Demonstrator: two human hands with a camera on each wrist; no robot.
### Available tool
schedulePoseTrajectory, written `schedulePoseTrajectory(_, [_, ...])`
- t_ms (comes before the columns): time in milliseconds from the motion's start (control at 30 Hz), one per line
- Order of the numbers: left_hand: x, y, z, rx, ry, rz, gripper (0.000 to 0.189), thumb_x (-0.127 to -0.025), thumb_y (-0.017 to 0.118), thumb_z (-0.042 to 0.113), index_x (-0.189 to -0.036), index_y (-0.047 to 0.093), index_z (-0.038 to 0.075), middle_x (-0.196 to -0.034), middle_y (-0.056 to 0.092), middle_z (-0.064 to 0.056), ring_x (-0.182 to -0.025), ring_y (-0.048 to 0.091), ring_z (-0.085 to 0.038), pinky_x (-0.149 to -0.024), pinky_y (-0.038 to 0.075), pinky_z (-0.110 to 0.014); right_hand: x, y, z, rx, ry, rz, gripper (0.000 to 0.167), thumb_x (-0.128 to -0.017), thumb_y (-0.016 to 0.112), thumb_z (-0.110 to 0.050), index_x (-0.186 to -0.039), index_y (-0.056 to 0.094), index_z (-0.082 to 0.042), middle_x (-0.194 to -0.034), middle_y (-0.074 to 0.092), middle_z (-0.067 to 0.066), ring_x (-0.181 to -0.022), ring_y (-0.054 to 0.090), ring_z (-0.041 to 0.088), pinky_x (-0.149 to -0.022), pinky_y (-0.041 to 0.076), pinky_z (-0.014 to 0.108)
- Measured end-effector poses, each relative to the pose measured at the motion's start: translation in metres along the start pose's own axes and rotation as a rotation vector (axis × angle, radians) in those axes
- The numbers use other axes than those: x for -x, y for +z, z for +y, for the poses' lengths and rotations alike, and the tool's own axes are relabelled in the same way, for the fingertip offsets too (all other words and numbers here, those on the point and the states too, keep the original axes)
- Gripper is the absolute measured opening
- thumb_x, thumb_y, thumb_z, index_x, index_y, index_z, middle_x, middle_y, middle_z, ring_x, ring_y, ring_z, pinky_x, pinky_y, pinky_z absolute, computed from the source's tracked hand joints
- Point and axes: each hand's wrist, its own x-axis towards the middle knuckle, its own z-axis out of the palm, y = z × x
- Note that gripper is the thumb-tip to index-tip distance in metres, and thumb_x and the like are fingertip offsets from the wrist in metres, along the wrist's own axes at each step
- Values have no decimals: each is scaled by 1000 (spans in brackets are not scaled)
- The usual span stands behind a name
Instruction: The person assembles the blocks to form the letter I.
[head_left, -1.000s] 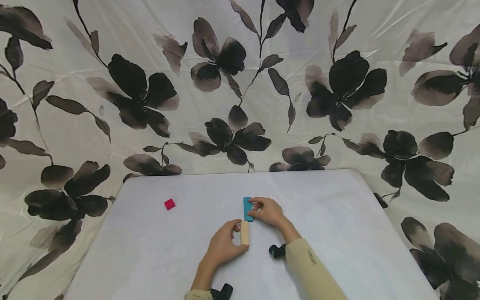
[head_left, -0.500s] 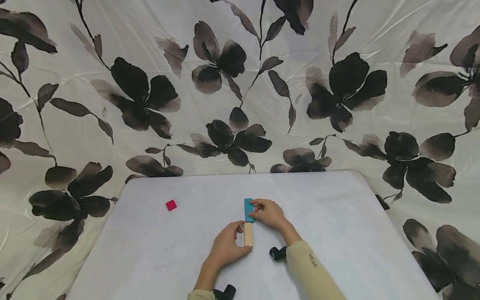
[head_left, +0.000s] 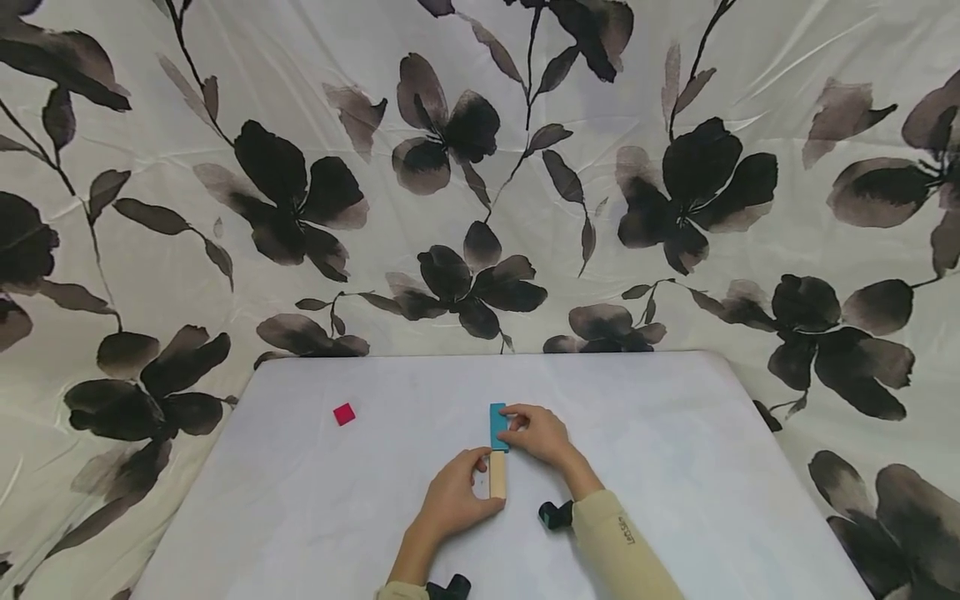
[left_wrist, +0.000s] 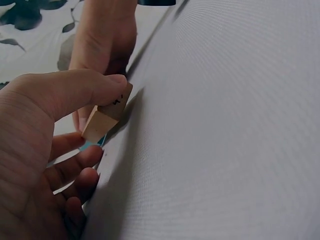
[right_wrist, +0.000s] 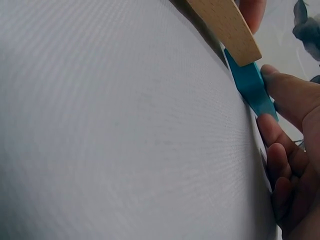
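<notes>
My left hand [head_left: 455, 493] pinches a plain wooden block [head_left: 497, 475] by its ends, thumb at the near end and a finger at the far one. Dark writing marks one face of this wooden block [left_wrist: 118, 100] in the left wrist view. Directly beyond it, in line, lies a blue block [head_left: 498, 427], its right side held between the thumb and fingers of my right hand [head_left: 538, 433]. In the right wrist view the wooden block [right_wrist: 230, 30] overlaps the end of the blue block [right_wrist: 250, 85]; whether they touch I cannot tell.
A small red block [head_left: 344, 414] lies apart on the left of the white table [head_left: 300, 508]. The table's far edge meets a hanging cloth [head_left: 555, 200] printed with dark flowers. Black cameras sit at both wrists.
My left hand has shifted the wooden block slightly right, so that it lines up with the near end of the blue block. The right hand keeps its hold; the head view has tilted slightly.
</notes>
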Motion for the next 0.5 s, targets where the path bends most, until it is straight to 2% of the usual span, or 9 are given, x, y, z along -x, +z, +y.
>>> schedulePoseTrajectory(233, [0, 0, 1, -11, -3, 7, 76, -68, 83, 45, -131, 57, 14, -93, 51, 14, -74, 44, -6, -59, 38, -23, -1, 0, -1, 29, -2, 1, 43, -82, 77, -38, -121, 68, -21, -77, 61, -14, -67, 52, 8, -66, 41, 31])
schedulePoseTrajectory(500, [1, 1, 3, -16, 1, 9, 76, -67, 84, 46, -131, 57, 15, -91, 50, 14, -72, 44, -6, -58, 38, -23, 1, 1, 0, 14, 14, 4, 42, -82, 77, -36, -121, 68, -20, -77, 62, -12, -66, 52, 9, -67, 41, 32])
